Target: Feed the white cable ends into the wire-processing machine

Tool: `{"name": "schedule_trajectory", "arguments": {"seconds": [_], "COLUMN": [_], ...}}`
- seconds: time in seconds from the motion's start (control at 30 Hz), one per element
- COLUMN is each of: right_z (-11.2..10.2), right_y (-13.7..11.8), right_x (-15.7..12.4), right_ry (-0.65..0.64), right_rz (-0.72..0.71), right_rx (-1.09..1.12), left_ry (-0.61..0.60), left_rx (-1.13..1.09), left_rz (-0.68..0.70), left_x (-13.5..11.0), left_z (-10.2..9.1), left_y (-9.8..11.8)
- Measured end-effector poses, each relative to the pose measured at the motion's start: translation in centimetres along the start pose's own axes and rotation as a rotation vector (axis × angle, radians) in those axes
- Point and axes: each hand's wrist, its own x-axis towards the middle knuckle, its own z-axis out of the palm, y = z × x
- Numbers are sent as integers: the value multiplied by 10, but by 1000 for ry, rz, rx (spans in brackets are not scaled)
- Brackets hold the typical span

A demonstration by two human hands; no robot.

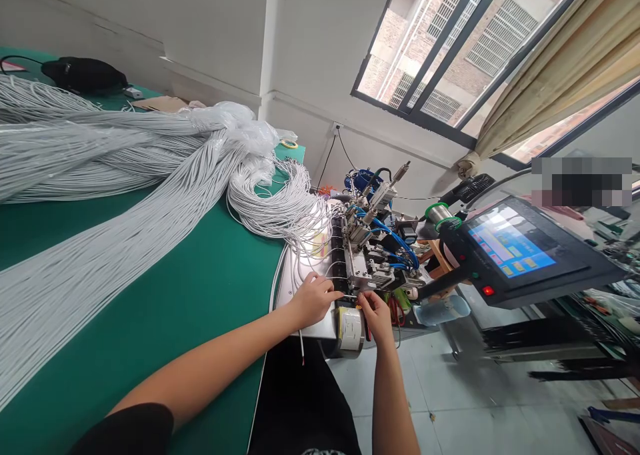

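Observation:
My left hand (314,300) pinches a thin white cable (349,297) at the front edge of a bench machine (357,265). Close by on the right, my right hand (377,316) has thumb and fingers closed at the cable's other visible end; its tip is hidden by the fingers. One loose cable tail with a reddish tip hangs below my left wrist. Many white cables (270,205) lie coiled beside the machine, some running into its black holder row (339,255). Just under my hands sits a roll with a pale label (351,329).
A green table (215,295) carries long cable bundles (125,241) and plastic wrap (240,125). Right of the machine stand a solder wire spool (441,216) and a touch screen (515,245) with a lit red button. A black bag (85,75) lies at the far left.

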Motion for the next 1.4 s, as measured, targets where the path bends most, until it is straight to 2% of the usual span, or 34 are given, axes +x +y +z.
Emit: {"name": "schedule_trajectory", "arguments": {"seconds": [0.27,0.5,0.63,0.7,0.87,0.9,1.03,1.13,1.23,1.33,1.4], "right_z": [6,19,21,21,12,9,0,6,26,50,64], "right_y": [12,16,9,8,16,15,-11,-39,-58,-61,-58], "right_x": [6,6,-1,-8,-25,-27,-45,-66,-86,-99,-103], "right_ry": [-80,-26,-11,-3,245,260,289,133,-177,-427,-475], "right_rz": [127,251,250,220,97,84,-34,-182,-221,-232,-255], "right_rx": [288,384,388,372,112,67,-137,-183,-178,-193,-226], "left_ry": [-47,-50,-50,-59,-51,-50,-51,-14,41,83,105], "left_rx": [13,12,6,6,-16,-20,-30,-33,-69,-123,-150], "left_rz": [-16,-23,-31,-30,-37,-41,-64,-106,-130,-121,-105], "left_x": [-1,-1,0,0,0,0,0,0,0,0,0], "left_z": [4,5,3,3,10,11,9,4,0,-1,-2], "left_y": [-1,-1,1,2,-1,-2,-1,2,2,2,1]}}
